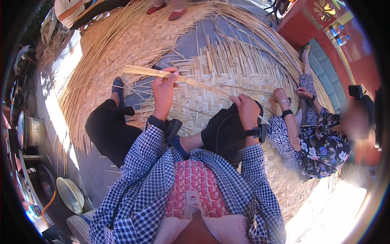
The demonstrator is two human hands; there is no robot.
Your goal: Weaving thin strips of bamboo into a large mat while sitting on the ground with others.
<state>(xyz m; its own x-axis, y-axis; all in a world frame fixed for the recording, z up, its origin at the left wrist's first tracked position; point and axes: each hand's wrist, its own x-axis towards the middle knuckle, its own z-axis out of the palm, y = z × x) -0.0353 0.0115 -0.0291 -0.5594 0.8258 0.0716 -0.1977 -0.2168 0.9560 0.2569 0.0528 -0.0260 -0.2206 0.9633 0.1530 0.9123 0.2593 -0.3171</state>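
Where it spreads out below the fingers of the left hand [163, 90] and the right hand [248, 110], a big woven mat [248, 71] covers much of the floor [94, 171]. Off to the right of the right fingers sits another person [310, 140] in a dark, flowery shirt [325, 156]. Between the two sets of fingers runs a bunch of thin yellow strips [199, 84], up over the mat. Their ends fan out a little to the left of the left fingers, and a strip end pokes out past the right hand. Far to the left of the left fingers, and nearer the body, is a pale yellow bowl [70, 195]. Far ahead of the left fingers are two red shoes [177, 15]. The left fingers are curled tight around the strips. The right thumb and fingers pinch the same strips. Just below each set of fingers, a black band [156, 121] goes round the wrist.
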